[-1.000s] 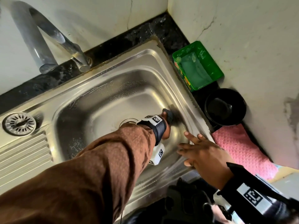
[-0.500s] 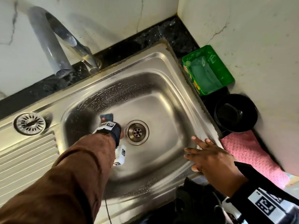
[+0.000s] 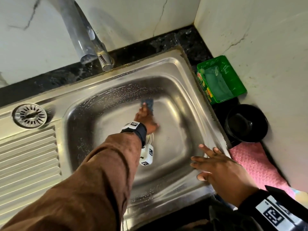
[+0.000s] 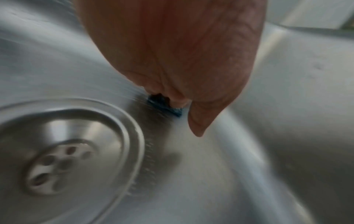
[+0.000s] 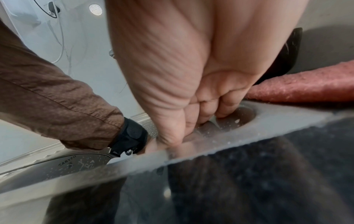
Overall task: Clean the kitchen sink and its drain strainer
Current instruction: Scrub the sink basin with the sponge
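The steel sink [image 3: 181, 104] fills the head view, its basin streaked with soap. My left hand [image 3: 145, 117] reaches deep into the basin and grips a dark blue scrub pad [image 3: 147, 104] against the far slope. The left wrist view shows a blue corner of the scrub pad [image 4: 164, 106] under the fingers, with the drain [image 4: 61, 151] just to the left. The loose drain strainer [image 3: 29, 115] lies on the draining board at the left. My right hand [image 3: 215, 165] rests flat, fingers straight, on the sink's front right rim [image 5: 268, 119].
A curved tap [image 3: 83, 34] overhangs the basin's back left. To the right of the sink stand a green soap tub [image 3: 220, 79] and a black bowl [image 3: 246, 124], with a pink cloth [image 3: 256, 165] in front. The ribbed draining board [image 3: 28, 157] lies at the left.
My left hand has swept the scrub pad from the basin's right wall to its left side, then up to the far slope. The right hand stayed on the rim.
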A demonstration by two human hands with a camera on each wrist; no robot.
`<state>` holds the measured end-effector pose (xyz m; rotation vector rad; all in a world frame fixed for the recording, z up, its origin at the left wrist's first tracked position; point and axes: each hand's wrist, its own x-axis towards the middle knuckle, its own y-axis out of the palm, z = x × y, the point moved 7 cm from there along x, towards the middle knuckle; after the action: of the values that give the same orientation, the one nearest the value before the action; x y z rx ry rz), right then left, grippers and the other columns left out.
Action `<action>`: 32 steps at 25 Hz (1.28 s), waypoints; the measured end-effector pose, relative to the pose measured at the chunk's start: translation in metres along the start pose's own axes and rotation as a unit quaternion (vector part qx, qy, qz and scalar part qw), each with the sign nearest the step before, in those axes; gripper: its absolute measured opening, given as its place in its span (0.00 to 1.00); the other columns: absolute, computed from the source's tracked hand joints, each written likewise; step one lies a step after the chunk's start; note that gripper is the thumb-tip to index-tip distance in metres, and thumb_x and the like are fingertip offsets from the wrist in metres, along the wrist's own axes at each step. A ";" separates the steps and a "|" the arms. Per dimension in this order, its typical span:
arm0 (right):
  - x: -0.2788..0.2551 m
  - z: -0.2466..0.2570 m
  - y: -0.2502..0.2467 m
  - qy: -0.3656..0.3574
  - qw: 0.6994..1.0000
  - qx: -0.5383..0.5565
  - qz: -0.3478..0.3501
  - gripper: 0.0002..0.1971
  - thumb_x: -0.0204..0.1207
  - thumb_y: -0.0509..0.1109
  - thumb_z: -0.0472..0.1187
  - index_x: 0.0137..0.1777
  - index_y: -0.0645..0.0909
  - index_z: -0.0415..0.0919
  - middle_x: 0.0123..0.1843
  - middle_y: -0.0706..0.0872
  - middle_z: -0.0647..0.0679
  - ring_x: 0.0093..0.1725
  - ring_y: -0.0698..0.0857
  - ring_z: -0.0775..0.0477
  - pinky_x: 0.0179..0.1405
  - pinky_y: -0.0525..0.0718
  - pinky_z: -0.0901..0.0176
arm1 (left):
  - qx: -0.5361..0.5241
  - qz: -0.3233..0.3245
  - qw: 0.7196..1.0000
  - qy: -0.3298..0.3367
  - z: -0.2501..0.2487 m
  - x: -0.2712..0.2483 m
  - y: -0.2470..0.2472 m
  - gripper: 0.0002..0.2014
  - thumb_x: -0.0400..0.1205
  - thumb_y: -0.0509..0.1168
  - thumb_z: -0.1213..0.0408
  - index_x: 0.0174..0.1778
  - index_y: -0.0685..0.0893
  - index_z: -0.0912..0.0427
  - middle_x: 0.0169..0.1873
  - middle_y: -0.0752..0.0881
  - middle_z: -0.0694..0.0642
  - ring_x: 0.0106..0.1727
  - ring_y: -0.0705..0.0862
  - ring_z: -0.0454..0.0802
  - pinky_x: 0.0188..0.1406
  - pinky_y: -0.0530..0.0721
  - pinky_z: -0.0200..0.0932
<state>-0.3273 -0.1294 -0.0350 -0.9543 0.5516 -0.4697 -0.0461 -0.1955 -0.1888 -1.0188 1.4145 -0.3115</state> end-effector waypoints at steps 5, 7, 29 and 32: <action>0.004 -0.002 0.003 0.010 0.999 0.011 0.050 0.20 0.72 0.78 0.49 0.64 0.86 0.60 0.70 0.80 0.71 0.84 0.58 0.64 0.84 0.58 0.56 | 0.163 0.012 0.956 0.244 -0.095 -0.038 0.026 0.41 0.79 0.60 0.67 0.87 0.47 0.56 0.86 0.38 0.60 0.87 0.44 0.57 0.85 0.49 0.54; 0.004 -0.001 0.001 0.002 0.999 0.017 0.037 0.18 0.72 0.76 0.50 0.63 0.87 0.59 0.69 0.82 0.68 0.83 0.59 0.63 0.84 0.54 0.61 | 0.197 0.027 0.928 0.315 -0.083 -0.049 0.046 0.39 0.80 0.61 0.68 0.87 0.53 0.51 0.87 0.44 0.55 0.87 0.50 0.54 0.84 0.55 0.54; 0.012 0.020 -0.011 0.061 0.978 -0.014 0.199 0.20 0.85 0.64 0.53 0.76 0.73 0.65 0.76 0.54 0.79 0.74 0.32 0.76 0.67 0.25 0.82 | -0.045 -0.129 0.990 -0.034 0.036 -0.051 -0.029 0.08 0.77 0.66 0.68 0.48 0.89 0.59 0.46 0.90 0.60 0.48 0.89 0.60 0.48 0.87 0.46; 0.013 0.020 -0.011 0.055 0.981 -0.001 0.188 0.19 0.83 0.66 0.51 0.74 0.76 0.64 0.75 0.64 0.79 0.73 0.33 0.81 0.81 0.35 0.70 | -0.290 -0.182 0.933 -0.108 0.062 -0.076 -0.033 0.04 0.70 0.75 0.66 0.32 0.90 0.52 0.35 0.90 0.47 0.38 0.87 0.45 0.48 0.83 0.34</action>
<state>-0.3056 -0.1298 -0.0195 -0.8050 0.8145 -0.1817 0.0072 -0.1347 -0.1242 -1.7546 1.1297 -0.0351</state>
